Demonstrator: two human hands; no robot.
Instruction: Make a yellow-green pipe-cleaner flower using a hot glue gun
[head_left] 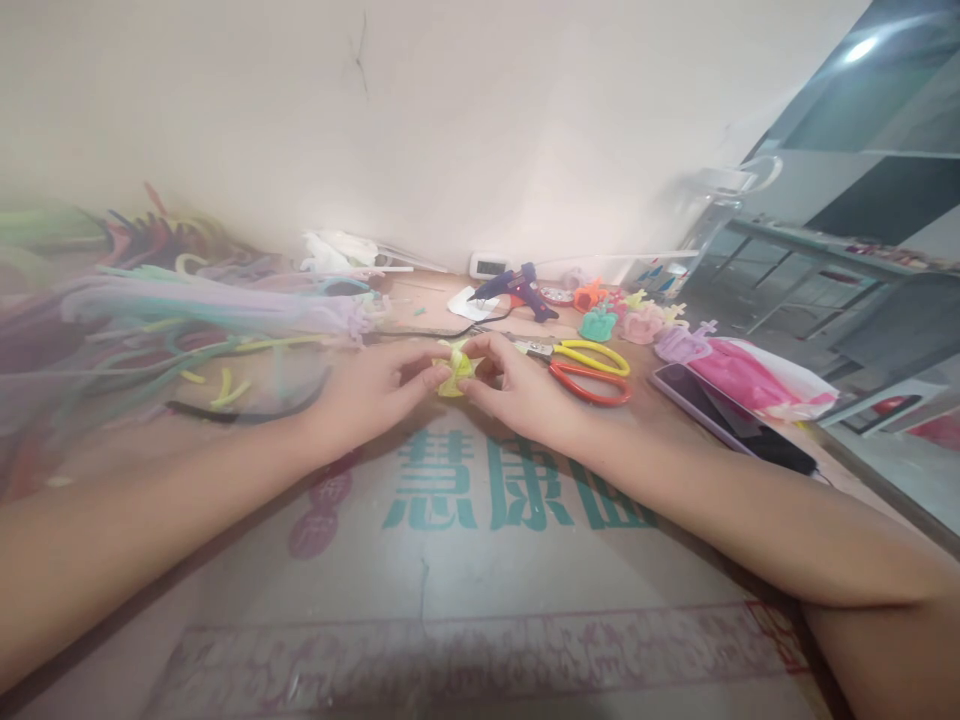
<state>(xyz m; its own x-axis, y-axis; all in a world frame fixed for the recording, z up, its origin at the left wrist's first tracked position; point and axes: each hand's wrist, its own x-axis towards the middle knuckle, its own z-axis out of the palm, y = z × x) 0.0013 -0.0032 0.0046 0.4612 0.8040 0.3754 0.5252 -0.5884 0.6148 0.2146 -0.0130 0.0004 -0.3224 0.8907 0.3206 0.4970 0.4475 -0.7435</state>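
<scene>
A small yellow piece, its details blurred, is pinched between both hands at the middle of the work surface. My left hand grips its left side with thumb and fingers. On its right side, the thumb and bent fingers of my right hand close on it. Scissors with one yellow and one red handle lie just right of my right hand. Behind the hands, a dark blue glue gun rests on the surface.
Pastel fuzzy stems are heaped at the left. Several small coloured pieces stand at the back right, near a phone and a pink bag. A small white digital display sits by the wall.
</scene>
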